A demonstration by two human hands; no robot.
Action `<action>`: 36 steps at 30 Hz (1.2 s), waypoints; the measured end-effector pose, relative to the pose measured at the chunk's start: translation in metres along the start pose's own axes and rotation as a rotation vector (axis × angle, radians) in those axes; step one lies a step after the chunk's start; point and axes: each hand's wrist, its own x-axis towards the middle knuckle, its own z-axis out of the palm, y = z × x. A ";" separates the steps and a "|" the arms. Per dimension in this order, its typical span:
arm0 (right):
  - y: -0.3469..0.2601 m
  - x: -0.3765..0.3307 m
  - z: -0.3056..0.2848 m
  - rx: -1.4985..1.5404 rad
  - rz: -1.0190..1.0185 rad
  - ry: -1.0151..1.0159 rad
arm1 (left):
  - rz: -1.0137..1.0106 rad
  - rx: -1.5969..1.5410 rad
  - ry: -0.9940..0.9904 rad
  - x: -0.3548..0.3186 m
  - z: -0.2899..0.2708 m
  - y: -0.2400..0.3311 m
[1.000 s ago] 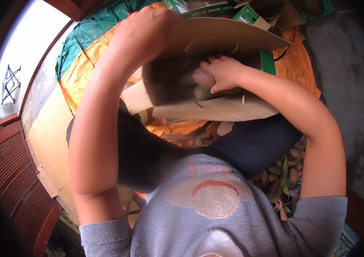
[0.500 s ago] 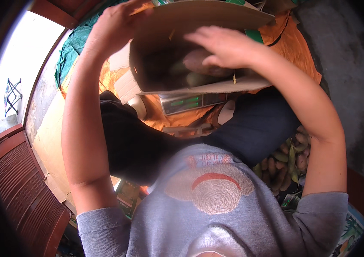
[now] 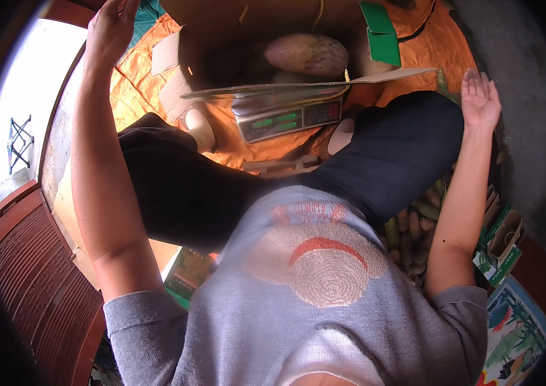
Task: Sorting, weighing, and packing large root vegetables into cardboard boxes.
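Open brown cardboard box point(image 3: 273, 16), between left hand point(image 3: 113, 29) and right hand point(image 3: 481, 100); large oval pinkish-tan tuber point(image 3: 308, 55) inside. Grey electronic scale point(image 3: 289, 122), under its near edge. Right hand: empty, spread, now withdrawn from the tuber. Left hand: now off the box, fingertips cropped; cannot tell whether spread.

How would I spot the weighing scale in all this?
Find the large open cardboard box at top centre. Just below its near edge, against the orange sheet, is the weighing scale, the only thing there with a glowing green display.
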 end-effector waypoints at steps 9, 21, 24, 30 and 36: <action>-0.001 0.009 -0.020 0.098 0.034 -0.019 | 0.111 0.014 -0.015 0.016 0.015 -0.049; 0.000 -0.002 -0.004 0.004 0.024 -0.011 | 0.125 -0.028 -0.006 0.013 0.024 -0.040; 0.000 -0.003 0.000 0.001 0.034 -0.034 | 0.132 0.051 0.016 0.010 0.023 -0.034; 0.010 0.003 0.005 -0.069 0.063 -0.151 | 0.100 -0.070 0.083 -0.016 -0.008 -0.013; 0.007 0.003 0.006 -0.150 0.049 -0.263 | 0.267 -0.121 0.115 0.000 -0.052 0.087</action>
